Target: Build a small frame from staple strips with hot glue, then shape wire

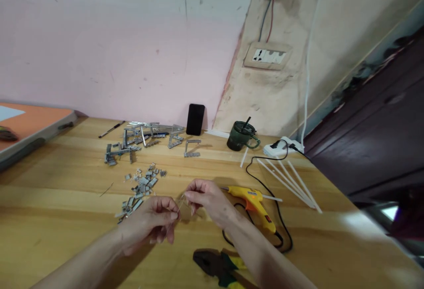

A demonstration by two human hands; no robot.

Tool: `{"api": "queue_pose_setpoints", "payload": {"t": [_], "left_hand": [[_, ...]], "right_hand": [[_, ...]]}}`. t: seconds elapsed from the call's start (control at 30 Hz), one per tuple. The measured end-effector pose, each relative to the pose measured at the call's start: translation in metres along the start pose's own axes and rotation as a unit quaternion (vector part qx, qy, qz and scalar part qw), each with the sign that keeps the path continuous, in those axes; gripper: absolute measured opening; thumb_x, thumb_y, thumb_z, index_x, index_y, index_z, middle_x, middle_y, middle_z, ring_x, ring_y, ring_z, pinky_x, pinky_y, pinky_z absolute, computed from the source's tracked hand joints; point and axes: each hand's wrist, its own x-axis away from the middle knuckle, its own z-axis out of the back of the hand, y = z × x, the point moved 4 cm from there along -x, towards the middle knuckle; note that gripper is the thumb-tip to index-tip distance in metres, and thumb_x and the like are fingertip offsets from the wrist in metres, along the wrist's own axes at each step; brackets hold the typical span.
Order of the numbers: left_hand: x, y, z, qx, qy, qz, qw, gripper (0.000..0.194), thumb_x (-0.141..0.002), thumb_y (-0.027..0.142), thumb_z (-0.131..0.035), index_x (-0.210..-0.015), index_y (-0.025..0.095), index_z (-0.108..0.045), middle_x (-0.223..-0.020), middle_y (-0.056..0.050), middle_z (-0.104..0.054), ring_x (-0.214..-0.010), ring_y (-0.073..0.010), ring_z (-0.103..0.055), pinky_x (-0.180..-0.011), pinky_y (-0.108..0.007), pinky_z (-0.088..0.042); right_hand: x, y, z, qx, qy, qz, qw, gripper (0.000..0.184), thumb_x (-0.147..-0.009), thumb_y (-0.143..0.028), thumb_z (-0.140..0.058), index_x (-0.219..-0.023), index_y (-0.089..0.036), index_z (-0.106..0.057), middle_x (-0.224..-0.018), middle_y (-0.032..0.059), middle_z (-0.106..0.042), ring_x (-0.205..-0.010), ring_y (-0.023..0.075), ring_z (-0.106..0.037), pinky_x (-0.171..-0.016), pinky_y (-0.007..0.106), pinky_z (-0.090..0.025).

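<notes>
My left hand point(153, 218) and my right hand point(206, 200) meet over the middle of the table, each pinching a thin, pale strand point(180, 201) stretched between the fingertips. Whether it is wire or a thread of glue, I cannot make out. Just beyond my left hand lies a loose pile of small grey metal pieces point(144, 184). To the right of my right hand, a yellow glue gun point(253, 197) rests on its side with a white glue stick out of its back. Below, partly behind my right forearm, are pliers point(215, 264) with yellow-green handles.
Bent metal frames point(132, 141) and a pen point(111, 129) lie at the back. A black phone point(195, 119) leans against the wall. Right of it stand a dark green mug point(241, 135) and a power strip point(281, 146). White glue sticks point(294, 183) lie near the glue gun's black cord point(281, 212).
</notes>
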Motion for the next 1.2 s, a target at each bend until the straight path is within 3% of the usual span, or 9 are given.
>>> {"api": "queue_pose_setpoints", "payload": {"t": [0.33,0.5,0.87,1.2], "left_hand": [[0.0,0.005,-0.001,-0.009,-0.02,-0.034,0.999,0.023,-0.069,0.033,-0.07,-0.067,0.015,-0.055,-0.051,-0.003,-0.068,-0.035,-0.0037,-0.042,-0.036,-0.014,-0.027],[-0.003,0.01,-0.002,-0.017,-0.017,-0.052,0.998,0.023,-0.065,0.03,-0.073,-0.062,0.013,-0.058,-0.049,0.004,-0.058,-0.038,-0.0024,-0.038,-0.036,-0.013,-0.028],[-0.006,0.014,-0.001,-0.005,-0.014,-0.036,0.999,0.023,-0.062,0.032,-0.074,-0.062,0.016,-0.058,-0.048,0.003,-0.061,-0.038,-0.0048,-0.047,-0.036,-0.014,-0.035],[-0.006,0.014,-0.006,-0.014,-0.01,-0.017,1.0,0.028,-0.061,0.036,-0.075,-0.062,0.015,-0.057,-0.045,0.002,-0.061,-0.035,-0.0046,-0.048,-0.035,-0.013,-0.035]], "right_hand": [[0.012,-0.014,-0.002,0.05,0.01,0.024,0.998,0.011,-0.062,-0.021,-0.064,-0.066,-0.016,-0.055,-0.055,-0.0062,-0.05,-0.047,0.0073,-0.046,-0.047,0.021,-0.038],[0.019,-0.019,-0.001,0.058,0.02,0.036,0.997,0.009,-0.064,-0.02,-0.064,-0.067,-0.016,-0.056,-0.057,-0.0053,-0.052,-0.051,0.0072,-0.046,-0.05,0.02,-0.038],[0.022,-0.008,0.004,-0.044,0.018,0.032,0.998,0.016,-0.066,-0.021,-0.066,-0.081,-0.016,-0.067,-0.066,-0.0019,-0.059,-0.053,0.0078,-0.05,-0.052,0.022,-0.043],[0.023,-0.008,0.001,-0.007,0.017,0.035,0.999,0.008,-0.065,-0.023,-0.066,-0.07,-0.015,-0.065,-0.062,-0.0023,-0.057,-0.053,0.0078,-0.048,-0.053,0.021,-0.041]]}}
